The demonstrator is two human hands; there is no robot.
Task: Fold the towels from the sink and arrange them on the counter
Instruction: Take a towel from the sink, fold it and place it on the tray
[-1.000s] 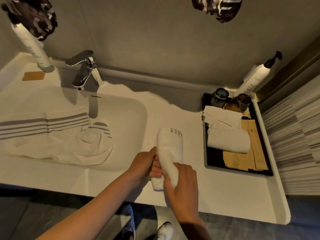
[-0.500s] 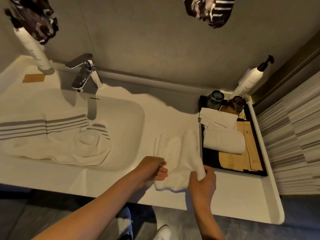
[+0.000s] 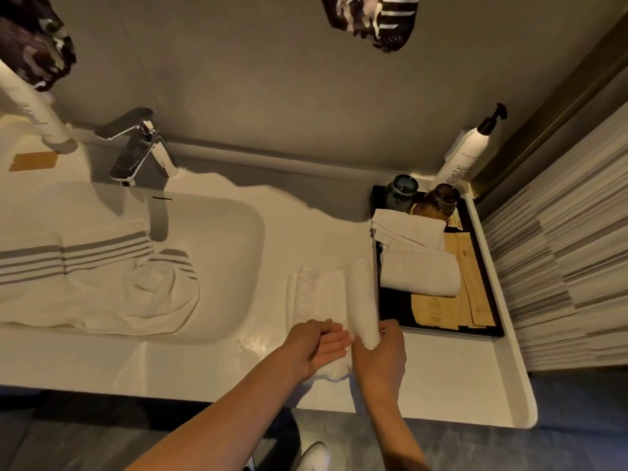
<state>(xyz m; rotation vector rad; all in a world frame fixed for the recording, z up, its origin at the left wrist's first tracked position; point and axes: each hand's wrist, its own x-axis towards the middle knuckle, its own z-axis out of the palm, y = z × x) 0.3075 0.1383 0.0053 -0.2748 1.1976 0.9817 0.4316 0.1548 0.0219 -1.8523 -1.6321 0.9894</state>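
White vanity counter (image 3: 210,365) under warm, dim light, grey wall behind, sink basin (image 3: 234,253) sunk into its left half. At about five o'clock from the basin, a small white towel (image 3: 319,294) lying flat on the counter, its right edge raised into a roll (image 3: 362,294) just beside the black tray (image 3: 438,331).

Left hand (image 3: 321,345): fingers straight and together, palm partly upturned, resting flat on the near end of that towel, gripping nothing. Right hand (image 3: 380,355): fingers curled round the near end of the roll, thumb side toward the left hand, clasping it. Both hands almost touching, at six o'clock of the towel.

In the basin, at nine o'clock from the hands, a larger striped towel (image 3: 102,283), crumpled, draped over the basin's left edge and cut off by the frame. Chrome faucet (image 3: 139,147) at twelve o'clock of the basin.

On the tray, two folded white cloths (image 3: 418,266) over tan paper packets (image 3: 452,307), print too small to read; a blue glass (image 3: 401,192) and a brown glass (image 3: 441,198) at the far end. Pump bottle (image 3: 465,154) at one o'clock of the tray, a second white bottle (image 3: 30,107) at far left, top cropped. Near corner of the small towel hidden beneath the hands; fingertips of the right hand out of sight behind the roll. Dark patterned fabric (image 3: 370,18) at the upper edge, cut off. Shoes (image 3: 312,457) only partly visible below the counter.
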